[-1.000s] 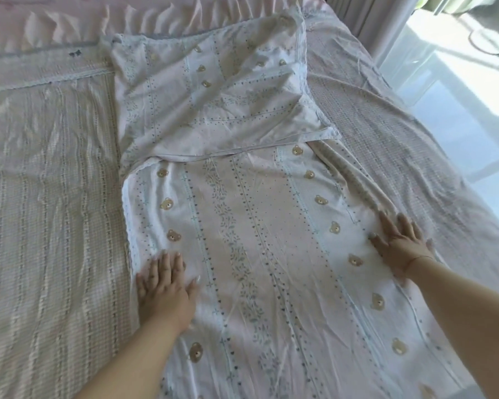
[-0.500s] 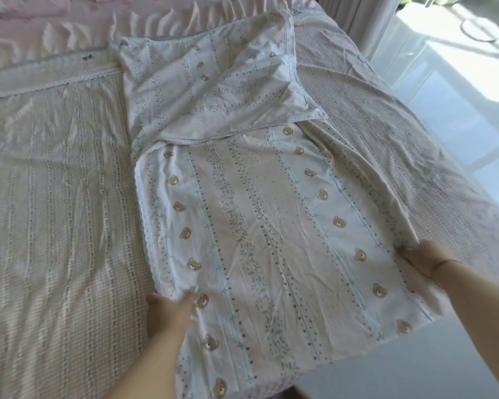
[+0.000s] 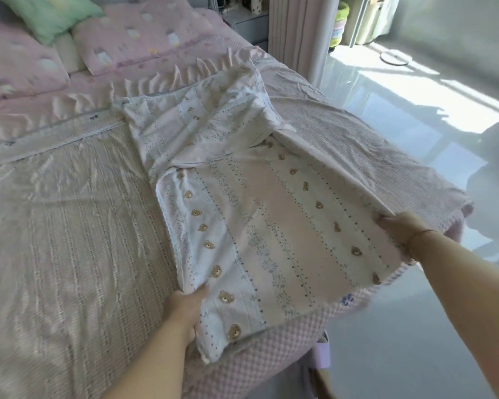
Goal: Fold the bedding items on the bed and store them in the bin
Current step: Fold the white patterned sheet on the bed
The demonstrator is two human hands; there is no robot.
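We've got the bear-print sheet [image 3: 271, 226] on the bed [image 3: 69, 254], near end by the foot edge. Left hand [image 3: 185, 309] pinches its near-left edge, right hand [image 3: 398, 228] grips the right edge, fingers clamped on fabric. Risk: uneven pull skews the fold; the far end, w/ its bunched flap, may drag & crumple.

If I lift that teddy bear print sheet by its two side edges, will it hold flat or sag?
The bear-print sheet will likely sag in the middle: it is thin and wrinkled, and its far end already lies crumpled. It is probably light, since the left hand and right hand grip only the edges.
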